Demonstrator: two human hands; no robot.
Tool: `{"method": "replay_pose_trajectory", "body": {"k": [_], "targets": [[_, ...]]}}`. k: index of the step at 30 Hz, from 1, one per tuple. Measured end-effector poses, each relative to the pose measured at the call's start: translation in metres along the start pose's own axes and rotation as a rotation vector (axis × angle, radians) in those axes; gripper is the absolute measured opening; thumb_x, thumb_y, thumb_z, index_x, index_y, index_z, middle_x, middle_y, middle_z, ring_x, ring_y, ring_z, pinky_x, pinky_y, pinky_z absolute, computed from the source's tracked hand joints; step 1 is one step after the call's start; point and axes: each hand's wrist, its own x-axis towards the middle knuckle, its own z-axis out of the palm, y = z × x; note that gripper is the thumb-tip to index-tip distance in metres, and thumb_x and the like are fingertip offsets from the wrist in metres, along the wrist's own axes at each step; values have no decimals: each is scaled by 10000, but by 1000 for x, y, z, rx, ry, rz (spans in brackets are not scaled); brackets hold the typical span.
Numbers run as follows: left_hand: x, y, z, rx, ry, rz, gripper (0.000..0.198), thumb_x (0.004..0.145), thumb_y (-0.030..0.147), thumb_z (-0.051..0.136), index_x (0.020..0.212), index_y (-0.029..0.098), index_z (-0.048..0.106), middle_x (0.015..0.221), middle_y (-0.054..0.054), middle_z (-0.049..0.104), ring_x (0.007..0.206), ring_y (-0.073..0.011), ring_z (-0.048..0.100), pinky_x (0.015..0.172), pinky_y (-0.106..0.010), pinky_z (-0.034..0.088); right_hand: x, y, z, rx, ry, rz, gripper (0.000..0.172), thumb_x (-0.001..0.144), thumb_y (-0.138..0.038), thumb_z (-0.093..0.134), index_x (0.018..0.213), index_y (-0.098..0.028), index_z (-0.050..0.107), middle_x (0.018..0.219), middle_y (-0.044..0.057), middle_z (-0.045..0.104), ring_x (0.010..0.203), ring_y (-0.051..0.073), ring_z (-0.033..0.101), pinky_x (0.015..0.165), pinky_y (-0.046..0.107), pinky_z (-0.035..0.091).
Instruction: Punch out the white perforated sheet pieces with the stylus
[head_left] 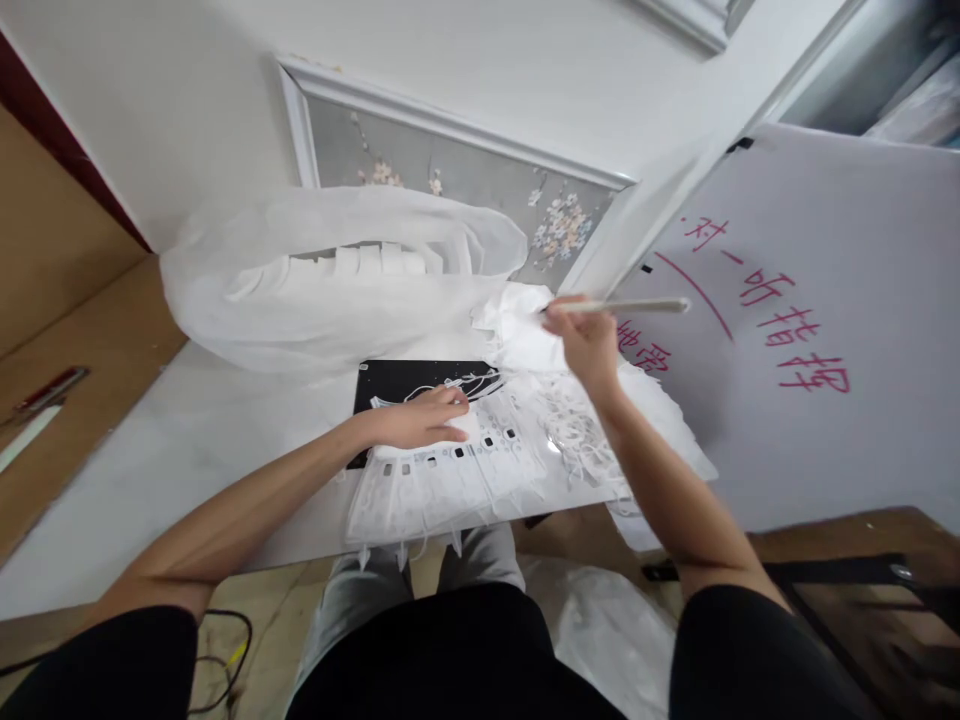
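My left hand [427,415] lies palm down, fingers stretched out, over a fanned row of white printed packets [420,495] with small dark rectangular marks. The packets lie partly over a black flat board [390,378] and overhang the table's front edge. My right hand [585,335] is raised at the right, closed on a thin white strip [649,306], seen nearly edge-on and pointing right. Behind that hand stands a white soft bundle [521,320]. Beside the packets lies a tangle of white cords [574,425], partly hidden by my right forearm.
A large translucent white bag [300,320], holding white folded pieces [367,262], sits at the back left of the white table [225,440]. A framed floral picture [450,150] leans behind it. A whiteboard [847,250] with red writing stands right. A cable [244,650] lies below left.
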Motion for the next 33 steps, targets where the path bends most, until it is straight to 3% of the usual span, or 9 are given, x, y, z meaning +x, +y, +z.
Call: {"method": "replay_pose_trajectory", "body": {"k": [5,7,10,15,18,24,28,31,33], "targets": [[6,18,7,60,410,61,425,1058,553,416,1159,198,626,1409,-158,478,1331,-302,440,1146,-471,374,-97,-23,46,578,-260,371,269,785,-480,824,856,-237,734,818,3,712,808,183,702,839,383,631],[8,17,16,109,545,65,422,1057,545,428,1211,199,614,1330,-159,504,1268,-306,468,1117,-499,395,-110,-27,51,700,-277,481,296,757,-484,848,885,-245,729,838,4,736,852,189,719,825,362,621],[9,15,26,202,635,62,392,1051,530,454,1200,208,621,1279,-154,521,1222,-314,489,1075,-518,425,-113,-29,50,752,-269,568,323,722,-463,875,905,-249,715,856,9,756,898,200,732,794,329,606],[9,16,27,303,641,65,358,1059,494,454,1187,197,609,1484,-190,424,1406,-365,392,1136,-579,370,-109,-28,44,792,-357,589,284,750,-422,864,921,-242,726,962,22,781,917,195,732,801,314,595],[12,14,26,285,598,75,361,1059,512,447,1175,202,591,1467,-180,476,1421,-352,404,1147,-570,368,-109,-25,43,785,-355,606,269,748,-398,872,918,-244,730,956,15,783,914,184,732,784,291,584],[15,1,29,142,499,31,321,1067,491,428,1095,195,548,1233,-151,645,1172,-300,610,1014,-491,474,-111,-22,45,749,-344,609,323,747,-447,868,938,-239,710,850,19,789,879,200,755,834,328,580],[15,0,32,69,519,-63,378,1026,524,505,1157,171,534,1145,-160,667,1074,-305,655,949,-466,511,-114,-19,45,704,-359,572,321,781,-486,830,954,-246,705,921,33,796,965,222,757,883,355,583],[14,5,22,-6,514,-96,394,1015,549,516,1149,181,564,1130,-142,678,1073,-300,656,937,-457,524,-109,-5,39,618,-322,511,327,820,-529,779,973,-245,723,1118,54,780,1095,236,729,919,353,581],[11,10,8,-145,513,-155,389,1002,580,533,1060,199,584,961,-80,688,900,-249,676,803,-392,556,-105,14,30,479,-226,478,346,827,-545,764,985,-238,743,1123,55,775,1096,242,726,907,347,583]]}}
